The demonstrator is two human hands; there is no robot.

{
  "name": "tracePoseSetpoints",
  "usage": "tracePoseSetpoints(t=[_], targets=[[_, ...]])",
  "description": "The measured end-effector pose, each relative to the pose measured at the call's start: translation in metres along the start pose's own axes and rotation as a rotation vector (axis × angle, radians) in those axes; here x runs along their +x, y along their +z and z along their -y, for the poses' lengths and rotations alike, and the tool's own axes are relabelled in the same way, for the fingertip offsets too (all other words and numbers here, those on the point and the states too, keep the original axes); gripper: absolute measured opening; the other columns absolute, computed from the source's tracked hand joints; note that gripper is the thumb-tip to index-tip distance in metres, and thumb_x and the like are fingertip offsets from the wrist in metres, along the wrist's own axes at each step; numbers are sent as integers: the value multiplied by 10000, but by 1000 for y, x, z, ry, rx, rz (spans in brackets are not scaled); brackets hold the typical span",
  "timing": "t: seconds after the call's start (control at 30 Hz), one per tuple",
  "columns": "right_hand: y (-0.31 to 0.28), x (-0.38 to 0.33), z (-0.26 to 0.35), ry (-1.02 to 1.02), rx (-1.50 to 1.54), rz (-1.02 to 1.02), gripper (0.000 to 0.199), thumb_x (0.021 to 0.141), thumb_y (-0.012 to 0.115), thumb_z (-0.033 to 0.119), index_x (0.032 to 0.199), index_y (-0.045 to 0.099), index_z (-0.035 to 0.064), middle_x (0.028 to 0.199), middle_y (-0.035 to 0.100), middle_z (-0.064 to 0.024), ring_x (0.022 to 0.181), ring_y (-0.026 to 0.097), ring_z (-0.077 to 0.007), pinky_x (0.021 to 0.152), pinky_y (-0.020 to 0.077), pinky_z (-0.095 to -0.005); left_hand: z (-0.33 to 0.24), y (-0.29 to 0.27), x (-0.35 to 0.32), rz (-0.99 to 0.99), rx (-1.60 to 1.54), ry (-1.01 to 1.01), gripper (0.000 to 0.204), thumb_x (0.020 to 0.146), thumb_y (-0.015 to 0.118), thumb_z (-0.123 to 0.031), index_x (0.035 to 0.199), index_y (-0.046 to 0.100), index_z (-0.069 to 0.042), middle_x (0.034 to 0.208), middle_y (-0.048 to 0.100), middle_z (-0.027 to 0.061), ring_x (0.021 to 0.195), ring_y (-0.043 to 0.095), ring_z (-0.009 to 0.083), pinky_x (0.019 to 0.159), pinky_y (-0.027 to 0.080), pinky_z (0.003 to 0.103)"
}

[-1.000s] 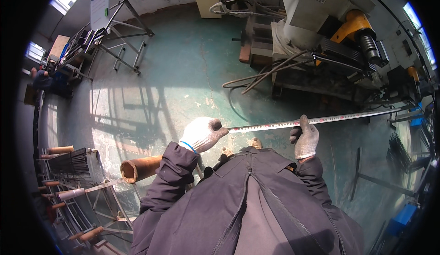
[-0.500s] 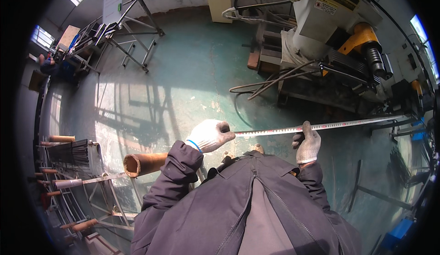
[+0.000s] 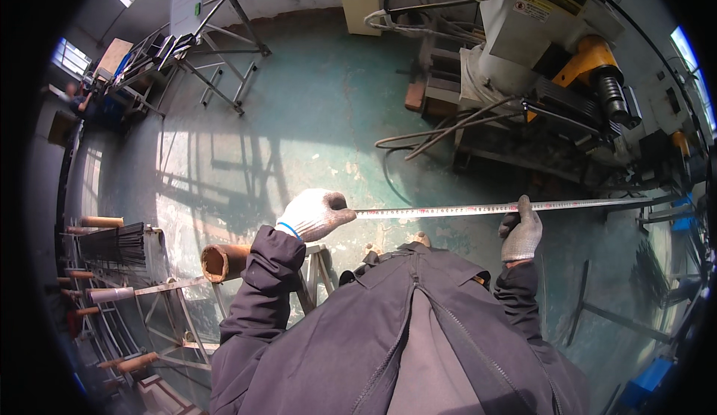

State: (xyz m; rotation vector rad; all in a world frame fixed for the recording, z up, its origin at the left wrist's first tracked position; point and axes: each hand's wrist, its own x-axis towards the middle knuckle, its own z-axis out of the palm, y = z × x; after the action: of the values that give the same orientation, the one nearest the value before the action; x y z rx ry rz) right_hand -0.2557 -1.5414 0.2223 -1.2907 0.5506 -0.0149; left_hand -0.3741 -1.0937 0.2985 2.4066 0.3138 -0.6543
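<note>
A white tape measure blade [image 3: 448,210] with dark and red markings stretches across in front of me, nearly level. My left hand [image 3: 312,214], in a white knit glove with a blue cuff edge, is closed on its left end; whatever else lies inside that fist is hidden. Farther along, my right hand [image 3: 521,234], in a greyish glove, pinches the blade with the thumb on top. Past the right hand the blade runs on to the dark metal frame [image 3: 657,212] at the far right, where its end cannot be made out.
A brown tube [image 3: 216,264] lies on a metal stand beside my left forearm. Racks with rods and rolls [image 3: 112,247] line the left. At the upper right stands a machine with a yellow arm [image 3: 586,60] and looped cables [image 3: 426,140]. A whiteboard stand [image 3: 185,4] is at the upper left.
My left hand has moved left with the tape end, uncovering more of the stand below it. My right hand has shifted right, still pinching the blade.
</note>
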Motion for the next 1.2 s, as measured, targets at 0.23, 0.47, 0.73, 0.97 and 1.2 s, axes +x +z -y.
tracePoseSetpoints(t=[0.23, 0.47, 0.73, 0.97, 1.2], targets=[[2, -5, -9, 2, -21, 14, 429, 1105, 867, 432, 969, 671, 76, 701, 591, -17, 517, 504, -136, 479, 388, -318, -12, 20, 9, -2, 6, 49, 593, 1049, 737, -562, 1236, 854, -12, 1173, 858, 250, 1125, 812, 452, 991, 626, 516], [10, -7, -13, -3, -12, 26, 432, 1111, 852, 453, 961, 630, 114, 635, 543, 0, 459, 455, -137, 443, 327, -327, -13, 11, 1, -9, 60, 73, 575, 1054, 716, -575, 1259, 844, -54, 1191, 837, 260, 1168, 786, 471, 1010, 601, 536], [15, 2, -17, -19, -6, 58, 392, 1138, 811, 445, 958, 642, 139, 666, 525, 31, 497, 457, -104, 452, 319, -305, -10, 8, -1, -45, 67, 60, 567, 1050, 703, -566, 1268, 839, -61, 1208, 838, 246, 1166, 786, 461, 1004, 599, 539], [23, 2, -15, -20, -12, 70, 393, 1134, 819, 438, 975, 649, 121, 672, 545, 18, 496, 472, -112, 450, 329, -307, 0, 12, 3, -54, 22, 54, 570, 1048, 706, -558, 1280, 837, -53, 1219, 836, 255, 1174, 786, 462, 1010, 603, 542], [31, 0, -15, -31, -34, 62, 410, 1131, 819, 455, 940, 643, 138, 665, 536, 31, 497, 464, -99, 454, 326, -295, 4, 8, 6, -46, 58, 64, 560, 1046, 709, -558, 1266, 835, -58, 1184, 830, 259, 1153, 782, 470, 989, 599, 555]])
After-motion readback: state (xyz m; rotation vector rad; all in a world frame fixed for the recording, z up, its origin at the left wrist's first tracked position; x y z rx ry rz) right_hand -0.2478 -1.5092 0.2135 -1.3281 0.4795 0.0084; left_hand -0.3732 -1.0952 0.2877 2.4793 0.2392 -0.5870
